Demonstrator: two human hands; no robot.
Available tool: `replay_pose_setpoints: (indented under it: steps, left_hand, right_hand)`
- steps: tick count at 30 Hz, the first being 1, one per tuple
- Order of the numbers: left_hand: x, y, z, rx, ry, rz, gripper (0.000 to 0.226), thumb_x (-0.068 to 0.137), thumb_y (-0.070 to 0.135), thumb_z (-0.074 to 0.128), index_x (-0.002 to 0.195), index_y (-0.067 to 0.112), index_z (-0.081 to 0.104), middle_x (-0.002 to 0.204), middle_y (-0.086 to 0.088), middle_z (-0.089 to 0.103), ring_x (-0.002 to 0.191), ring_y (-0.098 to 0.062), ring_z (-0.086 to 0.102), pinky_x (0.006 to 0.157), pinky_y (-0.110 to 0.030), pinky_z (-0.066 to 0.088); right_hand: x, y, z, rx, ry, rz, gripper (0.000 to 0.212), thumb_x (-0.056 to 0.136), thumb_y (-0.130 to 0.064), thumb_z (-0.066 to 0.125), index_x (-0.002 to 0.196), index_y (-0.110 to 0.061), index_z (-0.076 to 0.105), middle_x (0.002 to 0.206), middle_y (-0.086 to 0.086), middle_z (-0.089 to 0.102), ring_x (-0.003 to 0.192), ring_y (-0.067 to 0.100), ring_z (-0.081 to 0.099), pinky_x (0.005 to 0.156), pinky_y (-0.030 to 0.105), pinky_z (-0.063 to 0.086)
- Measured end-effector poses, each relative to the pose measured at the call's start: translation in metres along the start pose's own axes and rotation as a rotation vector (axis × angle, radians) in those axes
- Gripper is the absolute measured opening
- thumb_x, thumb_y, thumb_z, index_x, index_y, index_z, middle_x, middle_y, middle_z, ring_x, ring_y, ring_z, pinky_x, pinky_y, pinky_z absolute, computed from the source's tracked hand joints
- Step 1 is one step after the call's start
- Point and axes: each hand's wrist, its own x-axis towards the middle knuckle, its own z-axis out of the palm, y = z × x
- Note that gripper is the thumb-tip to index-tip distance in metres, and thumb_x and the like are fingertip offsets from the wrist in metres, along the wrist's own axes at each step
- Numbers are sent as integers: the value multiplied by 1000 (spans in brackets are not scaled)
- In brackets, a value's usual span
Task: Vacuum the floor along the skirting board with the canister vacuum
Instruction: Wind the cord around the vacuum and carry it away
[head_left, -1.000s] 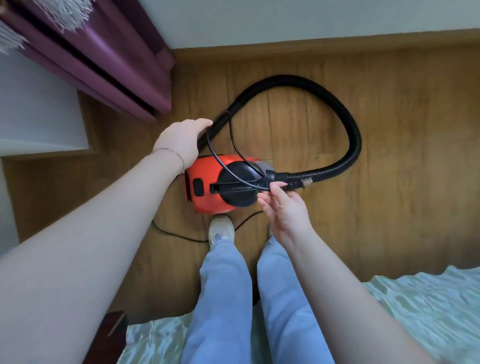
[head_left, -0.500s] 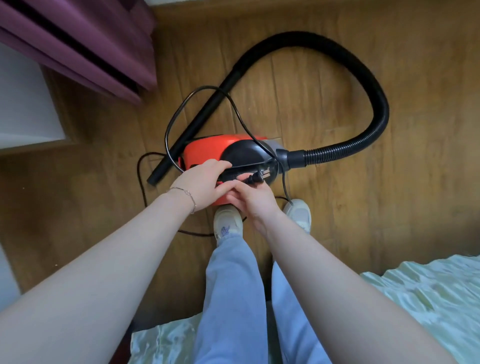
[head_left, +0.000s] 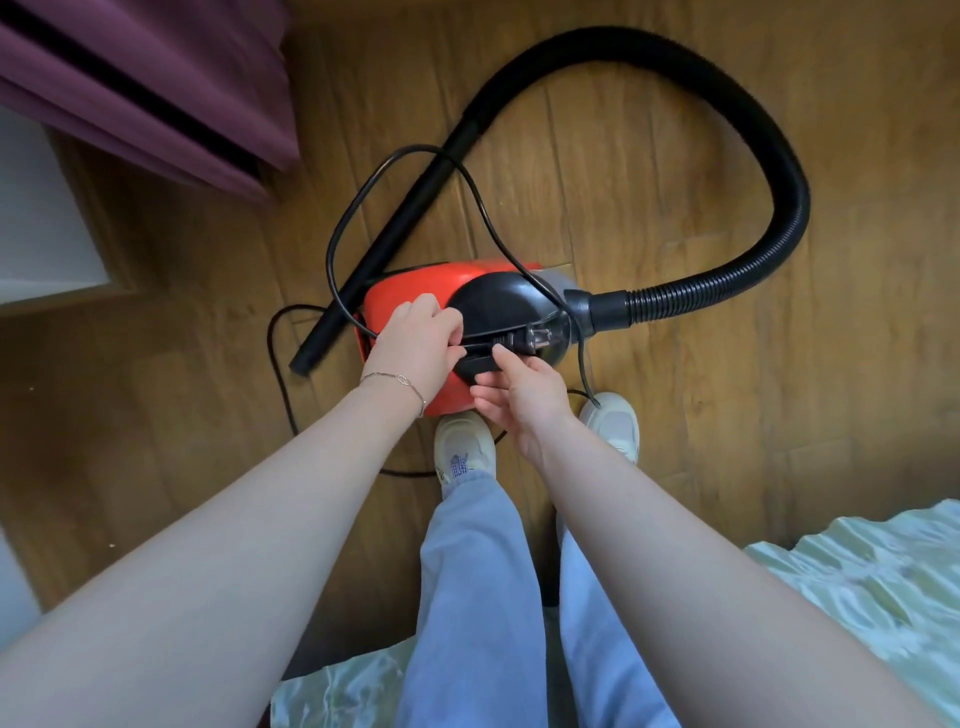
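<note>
The canister vacuum (head_left: 405, 291), red with a black top, sits on the wooden floor (head_left: 675, 415) right in front of my shoes (head_left: 462, 441). My left hand (head_left: 415, 345) rests on its top with the fingers curled, pinching the power cord (head_left: 353, 213) just short of the plug (head_left: 527, 339), which lies across the black handle. My right hand (head_left: 524, 397) is slack and open beside it, thumb tip touching the handle just under the plug, the other fingers spread and holding nothing. The cord loops out over the floor to the left of the body. The black hose (head_left: 774, 156) arcs away from the vacuum's right end, and its rigid tube (head_left: 400, 244) slants down along the left side. A purple curtain (head_left: 156, 78) hangs at the far left corner; a pale green bed sheet (head_left: 862, 587) lies at the near right.
</note>
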Motion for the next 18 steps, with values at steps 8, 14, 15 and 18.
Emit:
replay_pose_setpoints:
  steps: [8,14,15,18]
  left_hand:
    - [7,7,1,9,-43,-116,21,88,21,58,77,17,41,85,-6,56,74,-26,47,64,-33,34]
    - [-2,13,3,-14,-12,-195,4,91,17,48,87,17,49,100,-9,61,89,-30,54,68,-36,39]
    - [-4,15,3,-22,-10,-204,5,91,15,46,92,16,52,102,-9,60,92,-31,54,68,-35,38]
    - [-11,19,1,-72,-41,-232,16,91,12,42,101,16,54,109,-7,59,96,-29,54,72,-35,40]
  right_hand:
    - [5,-1,14,169,-9,31,21,95,-24,55,114,-16,54,116,11,65,83,18,70,62,23,59]
    - [7,-3,21,170,-1,67,29,98,-22,49,122,-7,43,116,20,61,85,24,70,64,28,60]
    - [7,-4,21,165,-6,74,30,98,-20,49,123,-5,42,116,23,61,83,24,69,62,27,60]
    - [6,-10,18,142,-10,108,36,97,-18,50,126,0,40,110,22,62,78,22,68,60,26,59]
